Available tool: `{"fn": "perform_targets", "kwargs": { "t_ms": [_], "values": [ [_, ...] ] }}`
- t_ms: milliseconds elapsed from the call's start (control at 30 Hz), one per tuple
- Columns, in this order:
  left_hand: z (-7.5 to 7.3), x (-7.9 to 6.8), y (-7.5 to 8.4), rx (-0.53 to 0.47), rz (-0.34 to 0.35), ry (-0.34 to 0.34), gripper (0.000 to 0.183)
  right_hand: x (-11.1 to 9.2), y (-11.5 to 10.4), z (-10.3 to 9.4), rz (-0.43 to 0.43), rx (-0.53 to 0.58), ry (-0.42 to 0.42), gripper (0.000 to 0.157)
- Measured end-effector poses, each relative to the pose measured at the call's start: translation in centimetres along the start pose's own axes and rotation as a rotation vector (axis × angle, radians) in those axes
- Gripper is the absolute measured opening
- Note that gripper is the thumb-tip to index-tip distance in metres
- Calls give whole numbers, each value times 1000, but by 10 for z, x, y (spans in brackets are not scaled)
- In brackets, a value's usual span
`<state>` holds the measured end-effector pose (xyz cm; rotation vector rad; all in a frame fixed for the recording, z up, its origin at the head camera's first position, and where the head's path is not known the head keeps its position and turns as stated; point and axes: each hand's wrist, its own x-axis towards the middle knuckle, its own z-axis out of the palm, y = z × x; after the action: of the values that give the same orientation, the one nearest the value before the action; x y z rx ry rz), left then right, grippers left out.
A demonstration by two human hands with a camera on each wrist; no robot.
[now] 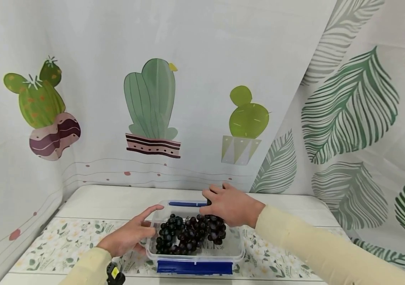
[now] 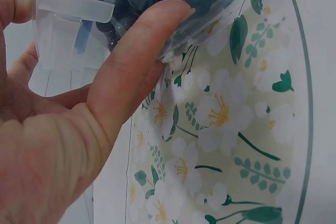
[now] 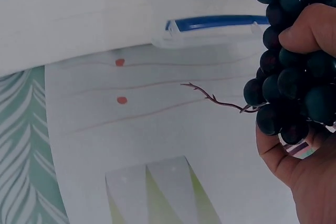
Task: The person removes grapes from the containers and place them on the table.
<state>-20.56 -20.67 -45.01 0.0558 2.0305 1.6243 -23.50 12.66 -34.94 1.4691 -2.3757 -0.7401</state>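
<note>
My right hand (image 1: pixel 229 204) grips a bunch of dark grapes (image 3: pixel 289 77) over the back right part of a clear plastic container (image 1: pixel 229 249). In the right wrist view the thumb presses into the bunch, fingers curl beneath it, and a thin bare stem sticks out. More dark grapes (image 1: pixel 168 233) lie in the left and middle of the container. At its left side, my left hand (image 1: pixel 129 235) touches the wall with fingers spread and fairly straight. In the left wrist view its thumb (image 2: pixel 139 48) lies along the outside of the wall, close to the grapes.
Blue clips (image 1: pixel 194 267) line the container's front, and another blue strip (image 1: pixel 187 204) runs along its back. Beneath is a white table covering with a flowered band (image 1: pixel 77 237). A curtain (image 1: pixel 202 79) printed with cacti and leaves hangs behind and at both sides.
</note>
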Motion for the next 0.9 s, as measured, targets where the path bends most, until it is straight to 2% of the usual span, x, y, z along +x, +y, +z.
{"fn": "perform_targets", "kwargs": {
  "t_ms": [200, 633, 900],
  "values": [
    [0, -2, 2, 6, 2, -1, 89, 2, 8, -11, 10, -24, -11, 54],
    [0, -1, 1, 6, 0, 0, 91, 1, 19, -21, -19, -103, 119, 43],
    [1, -1, 1, 14, 2, 14, 92, 3, 23, -30, -25, -132, 123, 42]
  ]
}}
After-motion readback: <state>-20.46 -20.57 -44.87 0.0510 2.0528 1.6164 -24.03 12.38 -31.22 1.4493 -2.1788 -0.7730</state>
